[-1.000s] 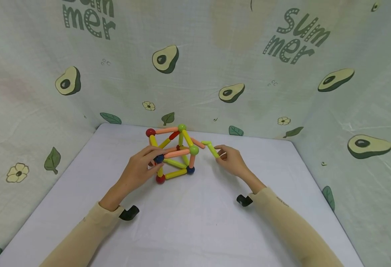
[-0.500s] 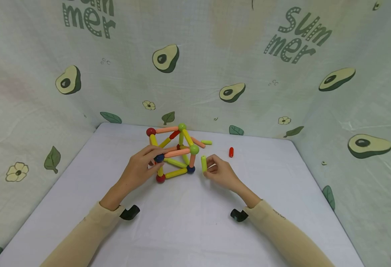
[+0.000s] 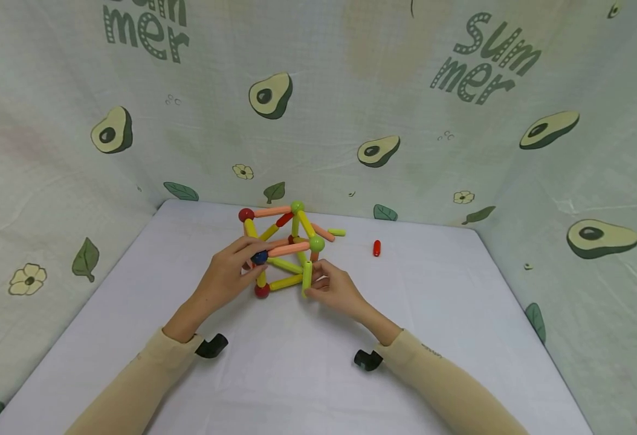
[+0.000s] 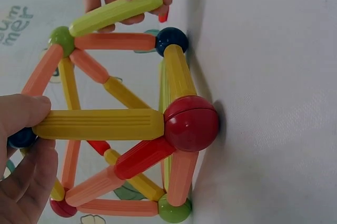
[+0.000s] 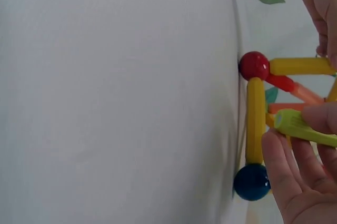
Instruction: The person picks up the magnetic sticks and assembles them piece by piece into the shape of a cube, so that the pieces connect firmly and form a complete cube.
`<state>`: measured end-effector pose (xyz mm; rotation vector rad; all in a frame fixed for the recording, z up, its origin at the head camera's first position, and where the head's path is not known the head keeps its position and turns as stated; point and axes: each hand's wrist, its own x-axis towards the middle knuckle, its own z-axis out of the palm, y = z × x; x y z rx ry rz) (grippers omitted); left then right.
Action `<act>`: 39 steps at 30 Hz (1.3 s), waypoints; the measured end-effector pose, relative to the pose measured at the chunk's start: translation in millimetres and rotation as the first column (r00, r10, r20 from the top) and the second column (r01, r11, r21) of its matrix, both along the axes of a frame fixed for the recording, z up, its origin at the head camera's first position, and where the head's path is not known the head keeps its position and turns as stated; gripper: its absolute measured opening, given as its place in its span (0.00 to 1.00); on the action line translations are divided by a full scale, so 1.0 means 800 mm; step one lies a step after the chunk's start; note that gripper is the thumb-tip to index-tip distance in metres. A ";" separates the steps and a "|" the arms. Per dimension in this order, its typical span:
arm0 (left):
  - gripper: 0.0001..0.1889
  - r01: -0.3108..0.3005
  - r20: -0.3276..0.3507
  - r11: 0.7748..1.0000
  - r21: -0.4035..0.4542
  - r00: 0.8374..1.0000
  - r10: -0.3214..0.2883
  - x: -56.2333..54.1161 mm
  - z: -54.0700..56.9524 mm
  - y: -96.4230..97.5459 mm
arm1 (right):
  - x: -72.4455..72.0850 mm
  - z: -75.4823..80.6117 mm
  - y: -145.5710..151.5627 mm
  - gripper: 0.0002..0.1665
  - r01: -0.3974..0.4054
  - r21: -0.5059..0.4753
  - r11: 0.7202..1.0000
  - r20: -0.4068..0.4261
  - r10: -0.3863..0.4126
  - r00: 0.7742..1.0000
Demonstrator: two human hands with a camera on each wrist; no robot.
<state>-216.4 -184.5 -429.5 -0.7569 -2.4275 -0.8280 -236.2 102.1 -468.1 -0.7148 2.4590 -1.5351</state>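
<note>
A cube-like frame (image 3: 288, 249) of magnetic building rods and balls stands on the table. My left hand (image 3: 228, 269) holds its upper near-left corner, thumb and fingers around the dark blue ball (image 3: 260, 258) and the end of a yellow rod (image 4: 100, 124). Between thumb and fingers, my right hand (image 3: 337, 290) pinches a loose lime-green magnetic rod (image 3: 307, 277), roughly upright in front of the frame's near-right edge. In the left wrist view one tip of that rod lies right at the upper light-green ball (image 4: 62, 41). A red ball (image 4: 191, 124) sits at the lower near-left corner.
Behind the frame's right side lie a salmon rod (image 3: 323, 232) and a short lime-green rod (image 3: 337, 232). A small red rod (image 3: 376, 248) lies farther right on the white table (image 3: 318, 374). Printed cloth (image 3: 318, 121) encloses the back and sides.
My right hand has come from the right toward the frame, carrying the lime-green rod left and turning it upright. The red rod came into view. My left hand has stayed put.
</note>
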 end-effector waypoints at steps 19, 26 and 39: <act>0.26 0.027 -0.004 1.000 0.012 1.000 -0.027 -0.004 -0.003 -0.003 | -0.004 -0.009 -0.062 0.30 0.046 -0.015 0.999 -0.015 -0.047 0.999; 0.27 0.022 -0.001 1.000 0.009 1.000 -0.022 -0.003 -0.001 -0.003 | -0.005 -0.009 -0.062 0.33 0.047 -0.023 0.999 0.002 -0.047 0.999; 0.27 0.025 0.000 1.000 0.004 1.000 -0.025 -0.004 -0.001 -0.004 | -0.008 -0.009 -0.057 0.16 0.044 0.008 0.999 -0.059 -0.043 0.997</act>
